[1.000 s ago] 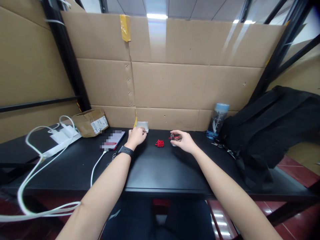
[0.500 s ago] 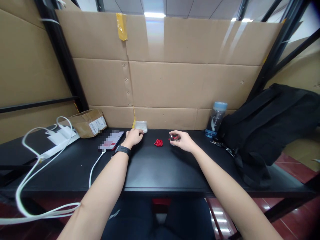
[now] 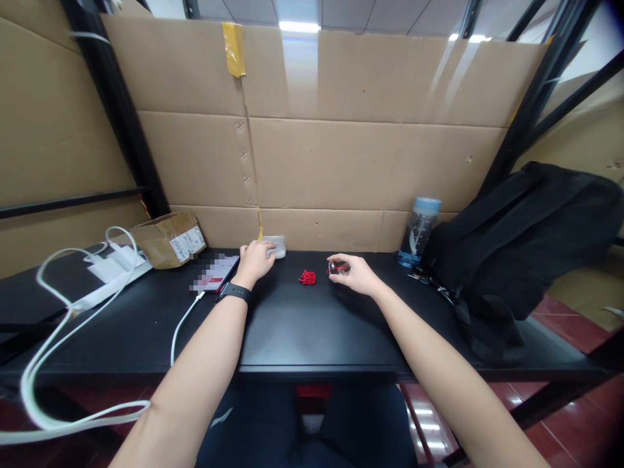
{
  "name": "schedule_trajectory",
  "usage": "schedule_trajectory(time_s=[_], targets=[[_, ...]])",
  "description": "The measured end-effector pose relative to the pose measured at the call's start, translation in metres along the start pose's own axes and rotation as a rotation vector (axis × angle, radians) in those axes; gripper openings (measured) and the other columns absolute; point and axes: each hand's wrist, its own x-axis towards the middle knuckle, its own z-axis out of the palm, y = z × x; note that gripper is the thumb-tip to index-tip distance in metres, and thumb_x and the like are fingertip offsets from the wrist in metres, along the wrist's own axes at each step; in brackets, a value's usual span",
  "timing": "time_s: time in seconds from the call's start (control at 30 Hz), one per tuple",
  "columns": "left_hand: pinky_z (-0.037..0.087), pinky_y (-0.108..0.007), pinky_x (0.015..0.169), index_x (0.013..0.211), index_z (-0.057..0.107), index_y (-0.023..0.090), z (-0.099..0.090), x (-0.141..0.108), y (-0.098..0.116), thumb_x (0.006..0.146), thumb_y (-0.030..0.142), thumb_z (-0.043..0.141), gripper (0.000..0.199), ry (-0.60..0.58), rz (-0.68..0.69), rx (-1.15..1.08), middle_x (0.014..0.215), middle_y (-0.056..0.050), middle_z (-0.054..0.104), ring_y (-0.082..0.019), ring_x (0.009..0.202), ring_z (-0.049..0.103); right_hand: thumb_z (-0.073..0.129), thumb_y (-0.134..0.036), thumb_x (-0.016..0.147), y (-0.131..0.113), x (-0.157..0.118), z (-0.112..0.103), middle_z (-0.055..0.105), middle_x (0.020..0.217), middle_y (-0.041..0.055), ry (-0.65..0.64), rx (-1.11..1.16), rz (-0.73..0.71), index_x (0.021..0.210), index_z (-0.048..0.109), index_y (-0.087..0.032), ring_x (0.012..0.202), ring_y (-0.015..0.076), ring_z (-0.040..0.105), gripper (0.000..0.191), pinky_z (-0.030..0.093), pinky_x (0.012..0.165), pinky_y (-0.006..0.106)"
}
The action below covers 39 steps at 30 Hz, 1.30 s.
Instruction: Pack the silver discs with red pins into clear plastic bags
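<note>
My left hand (image 3: 256,261), a dark watch on its wrist, reaches to a small whitish, see-through container (image 3: 278,246) against the cardboard. Its fingers are bent but apart over the container's left side; their tips are partly hidden. My right hand (image 3: 359,273) is closed, thumb and fingers pinching a small shiny, round, clear-looking object (image 3: 334,267) with red showing in or behind it. Too little shows to tell its exact kind. Between the hands, a small bundle of red cord-like pieces (image 3: 307,277) lies on the black table (image 3: 302,331).
At left are a phone (image 3: 217,273) on a white cable, an open cardboard box (image 3: 168,240) and a white power strip (image 3: 110,283). A bottle (image 3: 418,231), keys (image 3: 422,278) and a black backpack (image 3: 521,247) stand at right. Cardboard (image 3: 316,162) walls the back.
My left hand has shifted slightly up and left, its fingers now over the container's left side. My right hand keeps its pinch on the shiny object. The view has moved slightly.
</note>
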Motion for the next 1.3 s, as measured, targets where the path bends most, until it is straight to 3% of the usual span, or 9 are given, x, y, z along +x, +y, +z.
schedule_trajectory(time_s=[0.23,0.33,0.4,0.5,0.73,0.87,1.0,1.2,1.3], targets=[[0.055,-0.033,0.084,0.09,0.075,0.021,-0.054,-0.012,0.029,0.082,0.029,0.07,0.013,0.125,0.166,-0.366,0.099,-0.005,0.078,-0.022,0.088,0.073,0.079,-0.026,0.076,-0.004,-0.001,-0.003,0.075,0.109,0.0047,0.001,0.006,-0.005,0.119,0.07,-0.024,0.091,0.0191,0.072,0.044,0.057,0.089,0.034],[0.055,-0.029,0.078,0.119,0.067,0.024,-0.076,-0.046,0.054,0.082,0.022,0.069,0.038,0.083,0.195,-0.446,0.091,0.0,0.077,-0.018,0.079,0.072,0.078,-0.025,0.076,-0.007,-0.001,-0.006,0.075,0.109,0.0051,0.013,0.022,0.005,0.119,0.071,-0.024,0.091,0.0197,0.072,0.044,0.057,0.087,0.034],[0.053,-0.029,0.074,0.122,0.065,0.026,-0.082,-0.075,0.071,0.083,0.021,0.066,0.04,0.001,0.243,-0.352,0.082,0.002,0.074,-0.018,0.072,0.069,0.079,-0.025,0.075,-0.008,-0.002,-0.007,0.075,0.109,0.0057,0.024,0.028,0.013,0.119,0.07,-0.023,0.09,0.0198,0.072,0.045,0.057,0.086,0.034],[0.049,-0.033,0.074,0.088,0.069,0.025,-0.079,-0.117,0.09,0.084,0.02,0.061,0.01,-0.066,0.327,-0.146,0.079,-0.001,0.072,-0.02,0.072,0.066,0.079,-0.025,0.075,-0.008,-0.003,-0.009,0.074,0.111,0.007,0.022,0.031,0.017,0.121,0.069,-0.022,0.089,0.0194,0.072,0.048,0.058,0.085,0.034],[0.049,-0.03,0.08,0.081,0.059,0.021,-0.067,-0.169,0.105,0.087,0.014,0.053,0.011,-0.313,0.432,-0.305,0.086,-0.003,0.067,-0.019,0.08,0.063,0.079,-0.026,0.075,-0.008,-0.004,-0.006,0.073,0.11,0.0064,-0.003,0.047,0.018,0.122,0.067,-0.022,0.085,0.0167,0.07,0.049,0.057,0.083,0.032],[0.049,-0.032,0.096,0.095,0.066,0.023,-0.072,-0.178,0.102,0.093,0.026,0.06,0.007,-0.395,0.478,-0.369,0.113,-0.006,0.069,-0.023,0.107,0.064,0.078,-0.025,0.075,-0.012,-0.003,-0.006,0.072,0.11,0.0062,-0.013,0.075,0.023,0.124,0.065,-0.022,0.085,0.0162,0.068,0.051,0.057,0.079,0.03],[0.042,-0.042,0.111,0.125,0.065,0.031,-0.079,-0.181,0.094,0.095,0.042,0.063,0.032,-0.445,0.524,-0.32,0.142,-0.005,0.059,-0.029,0.135,0.048,0.079,-0.029,0.075,-0.032,-0.008,-0.01,0.072,0.109,0.0065,-0.056,0.13,0.013,0.126,0.061,-0.022,0.082,0.0151,0.067,0.055,0.056,0.075,0.029],[0.043,-0.043,0.106,0.138,0.059,0.039,-0.077,-0.183,0.093,0.102,0.046,0.05,0.037,-0.444,0.502,-0.245,0.142,-0.005,0.055,-0.028,0.131,0.05,0.08,-0.038,0.077,-0.065,-0.029,-0.015,0.072,0.106,0.006,-0.295,0.19,0.004,0.126,0.058,-0.023,0.072,0.0132,0.064,0.056,0.055,0.068,0.028],[0.042,-0.042,0.105,0.142,0.056,0.04,-0.074,-0.183,0.095,0.106,0.041,0.043,0.039,-0.399,0.489,-0.219,0.142,-0.005,0.056,-0.028,0.131,0.049,0.082,-0.037,0.076,-0.069,-0.042,-0.02,0.073,0.102,0.0047,-0.311,0.191,0.04,0.129,0.054,-0.023,0.07,0.0133,0.063,0.062,0.055,0.069,0.029]])
